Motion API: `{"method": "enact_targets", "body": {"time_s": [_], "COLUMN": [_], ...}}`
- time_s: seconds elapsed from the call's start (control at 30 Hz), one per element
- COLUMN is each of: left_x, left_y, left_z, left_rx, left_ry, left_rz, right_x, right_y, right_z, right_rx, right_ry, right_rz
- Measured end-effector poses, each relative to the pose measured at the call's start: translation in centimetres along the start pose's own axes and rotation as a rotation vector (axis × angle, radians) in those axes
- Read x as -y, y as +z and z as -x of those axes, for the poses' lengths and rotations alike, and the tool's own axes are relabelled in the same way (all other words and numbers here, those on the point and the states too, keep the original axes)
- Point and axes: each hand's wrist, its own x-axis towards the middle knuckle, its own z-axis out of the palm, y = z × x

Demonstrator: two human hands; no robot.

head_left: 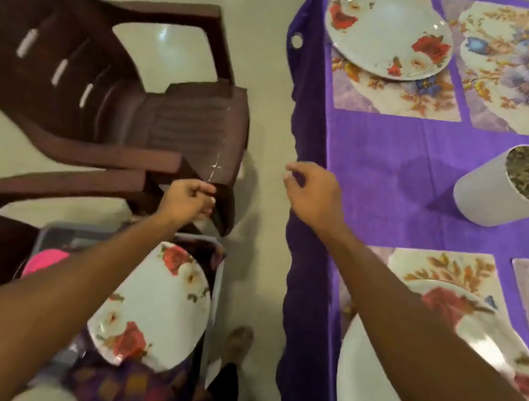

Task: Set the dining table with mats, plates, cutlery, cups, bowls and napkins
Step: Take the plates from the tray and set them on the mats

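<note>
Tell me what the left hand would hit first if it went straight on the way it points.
The brown chair: the left hand points at the front edge of its seat, which lies just ahead of it. Depth is unclear, so the hand may already be touching the seat.

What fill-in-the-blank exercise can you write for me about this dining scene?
The cloth is ____ in colour.
The far plate lies on a floral ____.
The round pot on the cloth is ____.
The chair left of the cloth is ____.
Missing words: purple; mat; white; brown.
</note>
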Motion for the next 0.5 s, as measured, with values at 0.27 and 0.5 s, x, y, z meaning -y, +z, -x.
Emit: {"method": "enact_targets", "body": {"time_s": [0.27,0.5], "left_x": [22.2,30.5], "left_y": [-7.9,-9.8], "left_z": [18.6,23.5], "left_rx": [-0.122,0.028], "left_ry": [-0.156,-0.202], "left_rz": [-0.239,-0.602], "right_x": [4.2,1.3], "right_y": [12.7,19.7], "right_z": [16.3,19.4], "right_rx": [0.599,0.601], "right_ry": [-0.074,0.117], "right_rz": [0.303,0.331]}}
